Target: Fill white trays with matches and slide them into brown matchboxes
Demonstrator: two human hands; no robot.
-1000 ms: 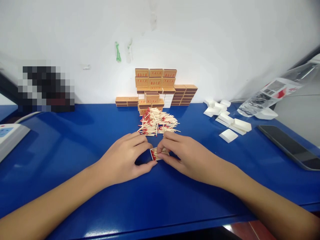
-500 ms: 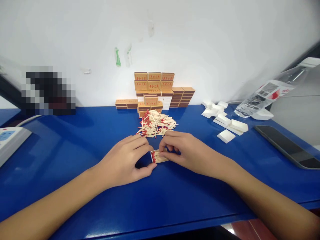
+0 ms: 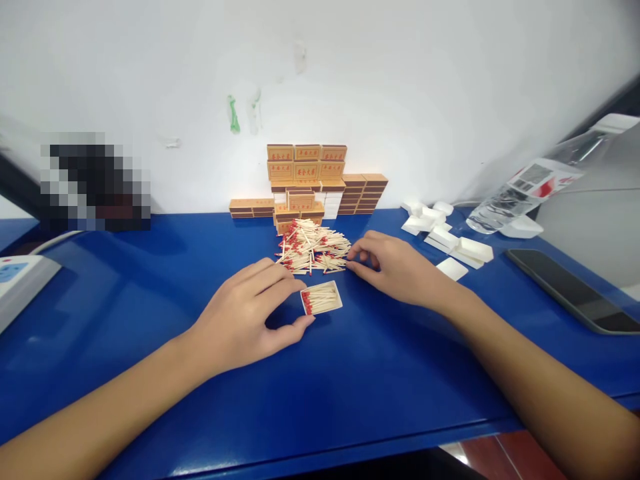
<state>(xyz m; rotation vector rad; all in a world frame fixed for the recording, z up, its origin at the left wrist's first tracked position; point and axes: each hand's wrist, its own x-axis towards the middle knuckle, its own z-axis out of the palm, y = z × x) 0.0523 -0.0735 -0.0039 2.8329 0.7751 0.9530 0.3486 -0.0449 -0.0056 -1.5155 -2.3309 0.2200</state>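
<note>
A small white matchbox tray (image 3: 338, 297) lies on the blue table, partly filled with red-headed matches (image 3: 320, 300). My left hand (image 3: 253, 310) grips its left end, the thumb at the near corner and the fingers at the far one. Just behind the tray is a loose heap of matches (image 3: 313, 247). My right hand (image 3: 393, 263) is at the right edge of this heap, thumb and forefinger pinched around the match ends there. How many matches it has between its fingertips is too small to make out.
Stacked matchboxes (image 3: 307, 171) stand against the wall behind the heap. To the right are several white trays (image 3: 453, 241), a tilted plastic bottle (image 3: 525, 183) and a phone (image 3: 575, 290). A white device (image 3: 25, 280) sits at the left edge.
My right hand has moved from above the tray, back and right, to the match heap. The tray's matches are now uncovered. My left hand has stayed at the tray, which is slightly turned.
</note>
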